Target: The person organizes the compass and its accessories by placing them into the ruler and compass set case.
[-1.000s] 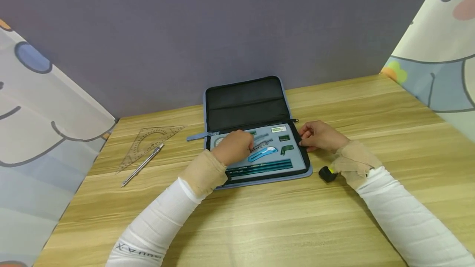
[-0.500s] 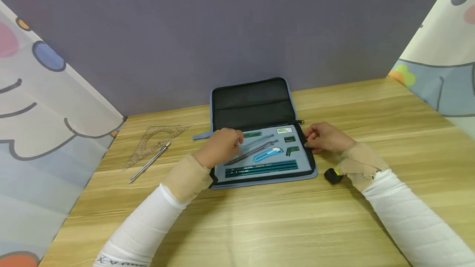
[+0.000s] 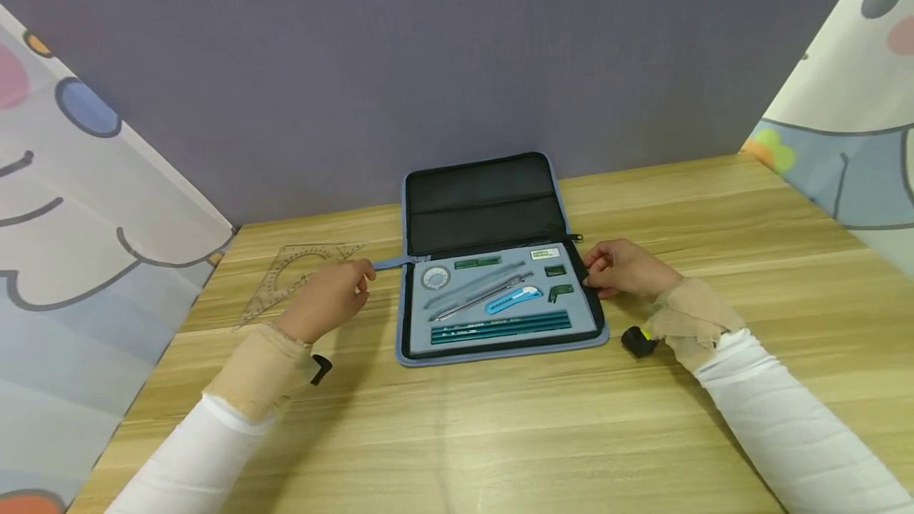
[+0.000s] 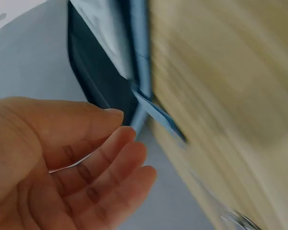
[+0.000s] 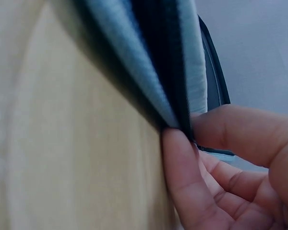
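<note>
A blue zip pencil case [image 3: 485,220] lies unfolded on the wooden table, its black lid leaning back. Its grey tray holds several pencils [image 3: 500,328], a blue utility knife [image 3: 514,300], a metal compass [image 3: 480,298], a white eraser [image 3: 545,254], a round white disc [image 3: 435,278] and small dark green pieces. My right hand [image 3: 628,268] pinches the case's right edge between thumb and finger, plain in the right wrist view. Left of the case, my left hand [image 3: 328,296] has loosely bent fingers, holding nothing, with its fingertips close to the case's blue strap [image 4: 158,115].
A clear set square [image 3: 286,272] lies at the left, partly behind my left hand. A silver metal tool [image 4: 242,220] lies near it, hidden in the head view. A grey partition [image 3: 457,62] stands behind the table, with cartoon-printed sheets at both sides.
My left hand has moved from above the tray leftward, off the case to beside its strap, uncovering the compass and the round disc. My right hand stays at the case's right edge.
</note>
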